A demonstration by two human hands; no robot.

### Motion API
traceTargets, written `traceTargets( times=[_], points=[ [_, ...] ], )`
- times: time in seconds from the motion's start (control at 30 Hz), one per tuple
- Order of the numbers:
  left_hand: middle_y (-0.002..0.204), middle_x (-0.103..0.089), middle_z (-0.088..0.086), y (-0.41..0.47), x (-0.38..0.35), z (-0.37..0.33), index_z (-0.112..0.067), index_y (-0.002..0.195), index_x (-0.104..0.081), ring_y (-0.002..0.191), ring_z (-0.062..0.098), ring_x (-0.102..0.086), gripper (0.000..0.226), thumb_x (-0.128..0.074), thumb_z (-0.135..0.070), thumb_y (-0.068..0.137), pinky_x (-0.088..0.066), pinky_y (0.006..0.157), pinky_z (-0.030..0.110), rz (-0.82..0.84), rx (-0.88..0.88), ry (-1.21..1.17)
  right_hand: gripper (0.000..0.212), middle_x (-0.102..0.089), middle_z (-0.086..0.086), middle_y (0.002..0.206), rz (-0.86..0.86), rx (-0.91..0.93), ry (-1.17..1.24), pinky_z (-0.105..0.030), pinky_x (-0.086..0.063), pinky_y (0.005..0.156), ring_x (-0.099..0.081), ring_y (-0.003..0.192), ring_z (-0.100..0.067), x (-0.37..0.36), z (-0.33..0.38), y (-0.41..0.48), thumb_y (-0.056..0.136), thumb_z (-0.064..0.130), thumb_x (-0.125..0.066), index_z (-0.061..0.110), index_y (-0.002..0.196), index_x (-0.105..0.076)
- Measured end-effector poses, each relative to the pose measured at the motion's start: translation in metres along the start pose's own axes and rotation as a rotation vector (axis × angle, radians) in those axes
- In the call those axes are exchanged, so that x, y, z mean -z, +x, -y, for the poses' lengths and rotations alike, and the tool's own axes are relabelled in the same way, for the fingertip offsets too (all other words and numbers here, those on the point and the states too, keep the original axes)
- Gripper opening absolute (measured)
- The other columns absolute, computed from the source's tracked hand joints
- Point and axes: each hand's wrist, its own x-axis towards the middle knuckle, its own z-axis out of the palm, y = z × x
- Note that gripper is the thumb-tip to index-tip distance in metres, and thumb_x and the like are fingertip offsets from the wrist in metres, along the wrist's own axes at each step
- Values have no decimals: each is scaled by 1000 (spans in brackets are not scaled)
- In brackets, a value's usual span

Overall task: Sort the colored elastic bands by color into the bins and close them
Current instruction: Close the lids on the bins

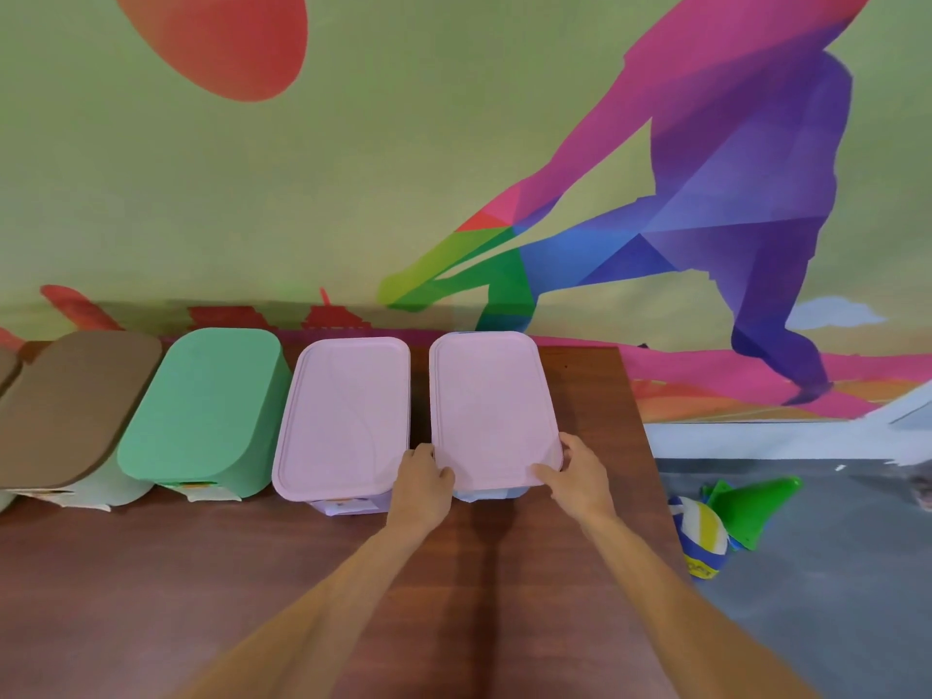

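Several lidded bins stand in a row along the back of the wooden table [252, 572]. The rightmost bin carries a pink lid [491, 406]. My left hand [421, 479] grips that lid's near left corner, and my right hand [575, 471] grips its near right corner, thumb on top. To its left stands a second bin with a pink lid [345, 416], then one with a green lid [207, 411], then one with a brown lid [70, 406]. No elastic bands are visible.
The table's right edge runs just past the rightmost bin. On the grey floor to the right lie a striped ball [703, 539] and green cones [756, 502]. A painted wall rises behind the bins.
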Motion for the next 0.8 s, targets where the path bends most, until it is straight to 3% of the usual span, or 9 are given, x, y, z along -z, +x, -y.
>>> traceTargets(
  times=[0.17, 0.33, 0.8],
  points=[
    [113, -61, 17, 1, -10, 6, -3, 123, -44, 98, 31, -62, 33, -53, -5, 91, -51, 93, 41, -31, 24, -123, 55, -53, -7, 132, -15, 19, -38, -41, -47, 99, -53, 118, -25, 0, -1, 4, 84, 17, -70, 14, 134, -46],
    [122, -59, 16, 9, -14, 10, -2, 129, -44, 106, 33, -60, 38, -52, -3, 92, -52, 92, 46, -54, 38, -172, 53, -55, -7, 129, -20, 31, -33, -37, -46, 99, -54, 116, -24, -1, -1, 7, 83, 16, -72, 13, 131, -48],
    [114, -62, 17, 11, -13, 3, -2, 120, -48, 100, 31, -60, 27, -50, -11, 95, -51, 87, 37, -38, -12, 105, 55, -59, -7, 125, 10, 49, -26, -35, -48, 95, -57, 111, -23, 3, -5, 12, 83, 18, -73, 11, 131, -47]
  ],
)
